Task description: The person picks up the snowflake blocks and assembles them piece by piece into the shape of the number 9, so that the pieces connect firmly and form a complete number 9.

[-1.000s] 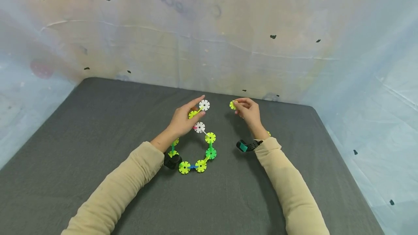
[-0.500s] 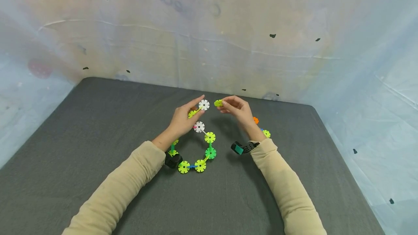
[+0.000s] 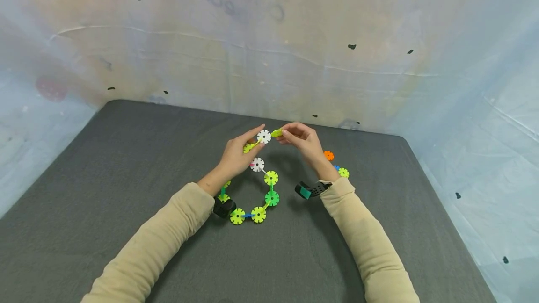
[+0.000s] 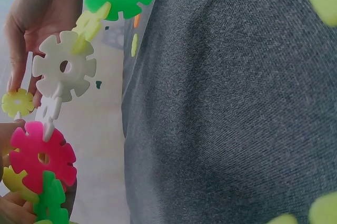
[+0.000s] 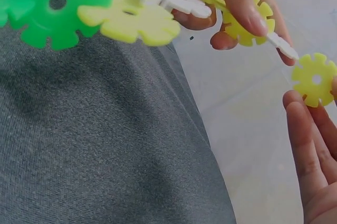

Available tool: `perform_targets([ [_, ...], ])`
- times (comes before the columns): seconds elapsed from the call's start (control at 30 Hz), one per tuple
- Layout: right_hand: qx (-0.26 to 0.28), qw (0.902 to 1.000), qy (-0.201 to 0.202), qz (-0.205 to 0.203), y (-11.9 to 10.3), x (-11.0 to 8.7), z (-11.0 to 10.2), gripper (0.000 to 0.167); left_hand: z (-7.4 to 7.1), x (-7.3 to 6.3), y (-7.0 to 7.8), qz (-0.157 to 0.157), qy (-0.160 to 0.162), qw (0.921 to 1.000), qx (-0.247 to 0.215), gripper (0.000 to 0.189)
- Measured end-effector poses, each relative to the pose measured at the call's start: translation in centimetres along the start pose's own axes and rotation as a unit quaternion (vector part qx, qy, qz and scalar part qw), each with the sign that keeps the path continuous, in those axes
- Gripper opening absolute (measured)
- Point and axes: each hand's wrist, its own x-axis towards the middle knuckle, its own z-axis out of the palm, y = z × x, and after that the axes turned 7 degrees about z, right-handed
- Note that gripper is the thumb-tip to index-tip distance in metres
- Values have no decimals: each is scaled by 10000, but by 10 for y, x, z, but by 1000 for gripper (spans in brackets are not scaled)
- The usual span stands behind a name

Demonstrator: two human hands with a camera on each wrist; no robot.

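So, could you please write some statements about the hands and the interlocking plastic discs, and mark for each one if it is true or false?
1. The right hand pinches a yellow disc. True.
2. The left hand holds nothing. False: it grips a second yellow disc.
3. The orange disc lies on the grey tabletop. True.
4. The pinkish-red disc in the left wrist view stands apart from every other piece. False: a green piece is slotted into it.
5. Both sleeves are black. False: they are beige.
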Motion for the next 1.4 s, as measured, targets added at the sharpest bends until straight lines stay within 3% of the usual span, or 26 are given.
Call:
perform_targets([
  [0.57,-31,9998,-172,-113,2,0,0,17,2,1,-1,-12,1,10000,-20,51],
  [0.83,-86,9995,-258,-173,5,-1,2,22,2,1,-1,18,32,10000,-65,51],
  [1.27,217,9986,-279,-393,9,-5,13,20,3,0,-1,36,228,9995,-195,51],
  [1.4,249,9988,-264,-331,7,-5,15,22,1,-1,0,-118,26,9998,-187,53],
])
